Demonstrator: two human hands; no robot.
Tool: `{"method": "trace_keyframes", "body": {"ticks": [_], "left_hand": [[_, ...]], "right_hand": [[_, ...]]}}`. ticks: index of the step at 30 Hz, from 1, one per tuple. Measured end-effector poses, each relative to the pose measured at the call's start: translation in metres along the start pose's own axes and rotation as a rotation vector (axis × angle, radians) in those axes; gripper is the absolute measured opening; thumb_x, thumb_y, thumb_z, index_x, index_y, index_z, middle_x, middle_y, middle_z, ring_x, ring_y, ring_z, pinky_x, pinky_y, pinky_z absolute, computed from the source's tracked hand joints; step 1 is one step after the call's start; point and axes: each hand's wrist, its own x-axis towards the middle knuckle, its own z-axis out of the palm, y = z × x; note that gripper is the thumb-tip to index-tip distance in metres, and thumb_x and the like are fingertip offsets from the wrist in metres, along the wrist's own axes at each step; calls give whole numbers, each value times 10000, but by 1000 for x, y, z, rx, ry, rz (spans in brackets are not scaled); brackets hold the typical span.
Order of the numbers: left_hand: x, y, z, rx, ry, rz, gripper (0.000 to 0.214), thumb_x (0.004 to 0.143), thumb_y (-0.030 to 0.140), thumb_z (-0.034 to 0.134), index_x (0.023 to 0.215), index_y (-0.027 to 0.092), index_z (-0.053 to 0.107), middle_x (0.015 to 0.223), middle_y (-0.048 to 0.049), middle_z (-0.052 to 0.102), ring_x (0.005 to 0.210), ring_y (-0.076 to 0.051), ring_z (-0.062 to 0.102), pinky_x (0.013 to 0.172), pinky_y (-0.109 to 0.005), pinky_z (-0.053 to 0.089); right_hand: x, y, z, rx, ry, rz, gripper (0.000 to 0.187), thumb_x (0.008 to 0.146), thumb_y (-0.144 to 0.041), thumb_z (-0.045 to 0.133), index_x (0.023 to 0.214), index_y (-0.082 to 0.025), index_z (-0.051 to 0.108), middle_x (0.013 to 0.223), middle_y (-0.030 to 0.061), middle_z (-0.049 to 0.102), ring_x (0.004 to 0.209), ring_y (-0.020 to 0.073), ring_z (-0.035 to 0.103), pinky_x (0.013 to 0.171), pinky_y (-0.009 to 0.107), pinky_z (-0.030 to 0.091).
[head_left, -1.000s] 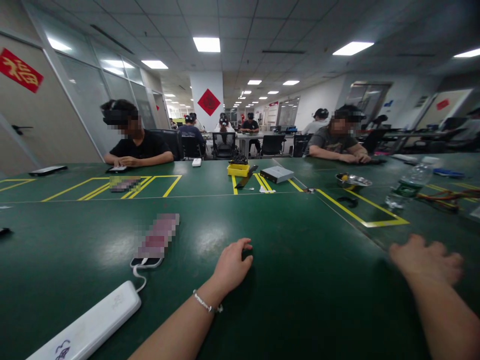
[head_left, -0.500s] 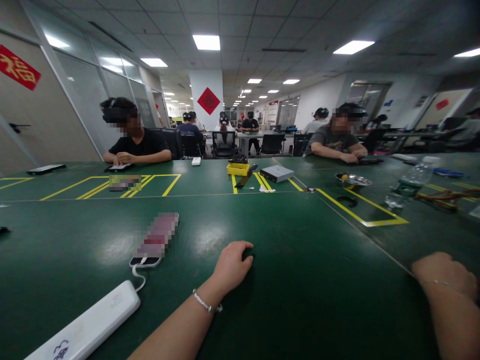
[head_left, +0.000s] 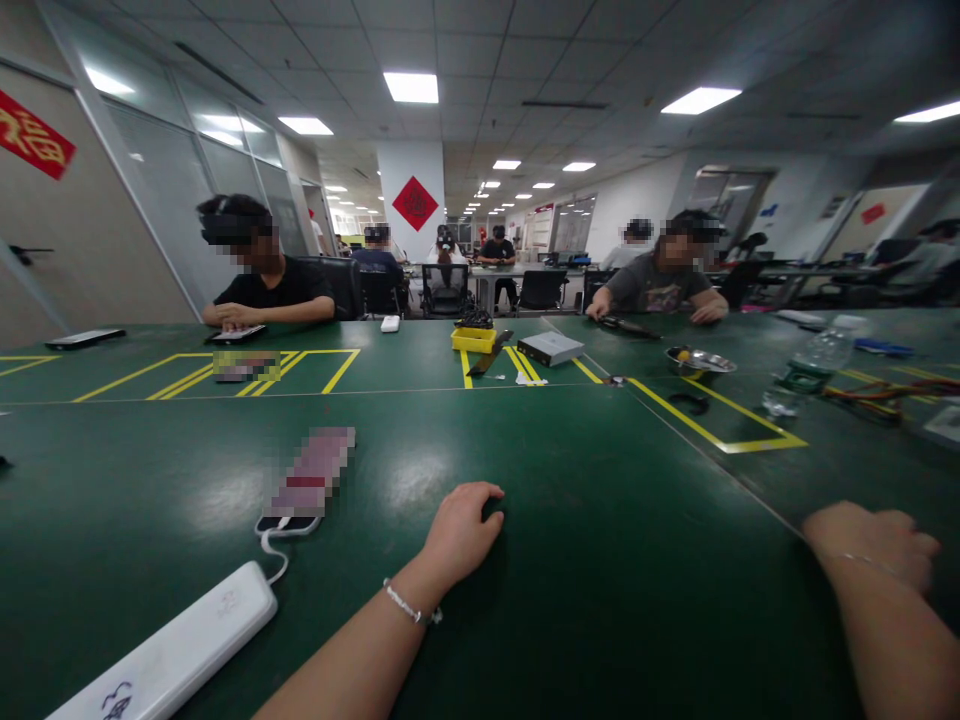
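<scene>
My left hand (head_left: 461, 530) rests on the green table (head_left: 600, 560) near the middle. Its fingers curl down together onto the surface, with a dark spot by the fingertips that I cannot make out. A thin bracelet sits on that wrist. My right hand (head_left: 874, 545) lies at the right edge of the view, knuckles up and fingers bent under, with nothing visible in it. A phone (head_left: 304, 485) lies left of my left hand, joined by a white cable to a white power bank (head_left: 165, 655) at the near left.
Yellow tape boxes mark the table. Farther off stand a yellow tray (head_left: 474, 338), a grey box (head_left: 551, 347), a metal dish (head_left: 700, 361) and a water bottle (head_left: 806, 372). Two people (head_left: 259, 285) (head_left: 664, 280) sit across the table, and others sit behind them.
My right hand drew back toward me and to the right, and its fingers went from spread to bent. My left hand stayed in place. The person across on the right shifted their arms.
</scene>
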Motion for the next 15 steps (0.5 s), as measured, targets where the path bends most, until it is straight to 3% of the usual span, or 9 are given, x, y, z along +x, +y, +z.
{"method": "trace_keyframes", "body": {"ticks": [3, 7, 11, 15], "left_hand": [[1, 1, -1, 4, -3, -8, 262, 744, 233, 491, 996, 246, 559, 1046, -23, 594, 1011, -203, 500, 886, -359, 368], [0, 1, 0, 14, 13, -20, 260, 733, 258, 520, 991, 242, 553, 1024, -30, 599, 986, -208, 513, 854, -352, 385], [-2, 5, 3, 20, 10, 18, 297, 693, 323, 584, 974, 241, 533, 942, -14, 624, 917, -209, 539, 790, -334, 407], [-4, 9, 6, 46, -2, 12, 305, 689, 338, 589, 961, 221, 515, 862, -15, 634, 813, -193, 568, 696, -285, 415]], "right_hand": [[-25, -35, -14, 35, -86, -94, 429, 673, -269, 424, 1029, -112, 603, 1069, 272, 449, 1006, 350, 424, 645, 425, 356], [-90, -112, -19, 298, -164, -528, 324, 719, -298, 397, 885, -143, 628, 927, 134, 544, 896, 241, 495, 767, 364, 378], [-180, -180, -12, 731, -525, -663, 222, 703, -315, 460, 833, -187, 586, 829, 36, 557, 729, 153, 519, 691, 302, 420], [-249, -213, -9, 998, -827, -710, 139, 703, -271, 483, 798, -186, 536, 727, -5, 545, 655, 117, 502, 642, 263, 426]]}}
